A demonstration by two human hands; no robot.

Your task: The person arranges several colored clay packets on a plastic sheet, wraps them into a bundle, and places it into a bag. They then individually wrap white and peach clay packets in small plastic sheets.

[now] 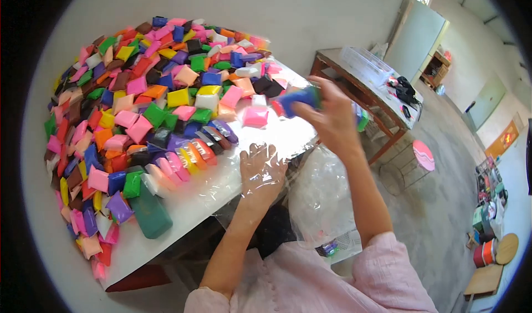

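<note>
My left hand (262, 172) lies with its fingers stretched out on the white table, with clear plastic film over it. Just left of it, a row of wrapped packets in several colours (191, 157) stands side by side, partly under the film. Raised above the table's right edge, my right hand (335, 113) is closed around small packets; a blue packet (298, 99) shows at its fingertips, slightly blurred. Some green shows beside the hand. A pink packet (255, 117) lies on the table between my hands.
A large heap of coloured packets (155, 91) covers the table's left and back. A dark green block (148, 213) lies at the near edge. A clear plastic bag (324, 194) hangs by my lap. To the right stand a wooden table (388, 105) and a pink-topped stool (423, 155).
</note>
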